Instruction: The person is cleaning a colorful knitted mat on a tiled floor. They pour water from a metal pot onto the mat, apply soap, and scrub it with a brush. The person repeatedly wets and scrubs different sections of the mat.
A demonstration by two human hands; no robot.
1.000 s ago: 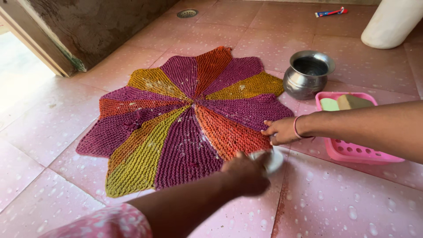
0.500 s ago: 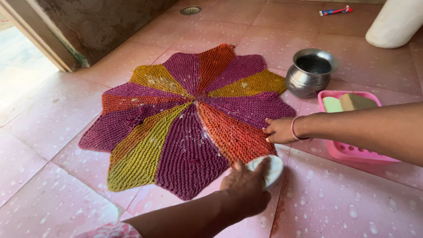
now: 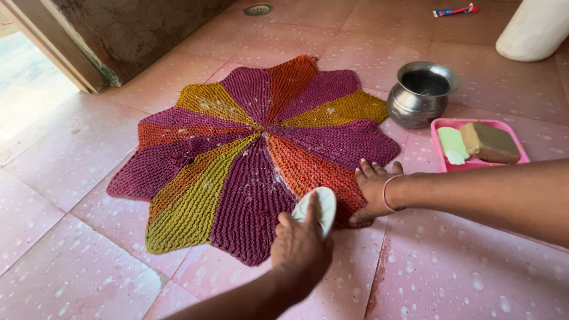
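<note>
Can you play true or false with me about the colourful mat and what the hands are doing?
1. The left hand holds a white oval bar against the knitted mat. True.
2. The right hand is lifted high in the air. False: it lies flat on the edge of the mat.
3. The metal pot stands on the mat. False: it stands on the pink tiled floor beside it.
4. The pink tray holds a green bar and a brown bar. True.
5. The mat is all one colour. False: it has purple, orange and yellow wedges.
</note>
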